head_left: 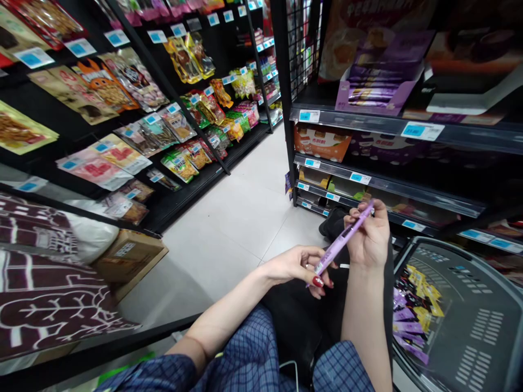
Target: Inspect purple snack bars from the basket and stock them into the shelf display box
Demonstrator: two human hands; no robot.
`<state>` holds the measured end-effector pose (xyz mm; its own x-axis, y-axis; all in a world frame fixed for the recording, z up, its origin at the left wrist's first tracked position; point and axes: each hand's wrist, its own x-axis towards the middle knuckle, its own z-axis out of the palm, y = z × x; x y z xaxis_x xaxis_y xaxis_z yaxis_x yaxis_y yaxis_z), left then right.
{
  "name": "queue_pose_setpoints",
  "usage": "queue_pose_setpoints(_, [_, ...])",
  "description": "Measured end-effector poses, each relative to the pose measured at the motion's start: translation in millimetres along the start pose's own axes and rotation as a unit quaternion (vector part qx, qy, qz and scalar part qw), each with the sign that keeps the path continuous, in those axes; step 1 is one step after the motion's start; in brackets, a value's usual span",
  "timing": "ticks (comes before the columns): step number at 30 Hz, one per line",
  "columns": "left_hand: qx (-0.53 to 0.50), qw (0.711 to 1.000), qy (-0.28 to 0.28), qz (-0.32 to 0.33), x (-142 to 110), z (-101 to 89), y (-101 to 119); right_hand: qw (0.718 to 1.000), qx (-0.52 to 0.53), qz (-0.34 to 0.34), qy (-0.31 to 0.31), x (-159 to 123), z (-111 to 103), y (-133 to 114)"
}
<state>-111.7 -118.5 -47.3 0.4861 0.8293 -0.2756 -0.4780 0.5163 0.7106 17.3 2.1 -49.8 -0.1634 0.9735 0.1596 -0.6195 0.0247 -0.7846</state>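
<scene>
A slim purple stick sachet (342, 242) is stretched at a slant between my two hands, seen nearly edge-on. Its lower end is pinched between the thumb and fingers of my left hand (304, 267), whose nails are red. At its upper end, my right hand (371, 234) has its fingers closed on it, palm turned toward me. To the right of my right arm stands a grey basket (469, 305). Loose purple sachets (408, 329) lie in the basket with yellow sachets (425, 291) and some black ones.
Ahead on the right, a shelf (368, 122) holds an open purple box (343, 95) of similar sachets and an orange carton (321, 142). Snack bags (104, 84) hang on the left rack. A cardboard box (126, 256) and a brown patterned bag (49, 305) are at lower left.
</scene>
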Motion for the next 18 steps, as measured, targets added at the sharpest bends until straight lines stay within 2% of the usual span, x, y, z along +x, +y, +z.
queue_pose_setpoints(3, [0.055, 0.997, 0.057, 0.011, -2.5, 4.5, 1.5, 0.999, 0.018, 0.014, -0.043, -4.8, 2.6, -7.3])
queue_pose_setpoints(6, [0.110, 0.983, 0.142, 0.039, -2.3, 11.7, -0.5, 0.996, -0.023, 0.030, -0.077, -8.8, 8.1, -12.6])
queue_pose_setpoints(11, [0.208, 0.947, 0.235, 0.062, -1.2, 20.8, -4.2, 0.995, -0.032, 0.039, -0.081, -9.3, 11.9, -13.0])
queue_pose_setpoints(14, [0.273, 0.923, 0.262, 0.070, -2.0, 24.4, -4.2, 0.995, -0.035, 0.046, -0.076, -8.3, 11.5, -12.3])
queue_pose_setpoints(18, [0.272, 0.927, 0.250, 0.067, -2.3, 27.6, -4.1, 0.995, -0.036, 0.053, -0.074, -8.5, 11.0, -12.8])
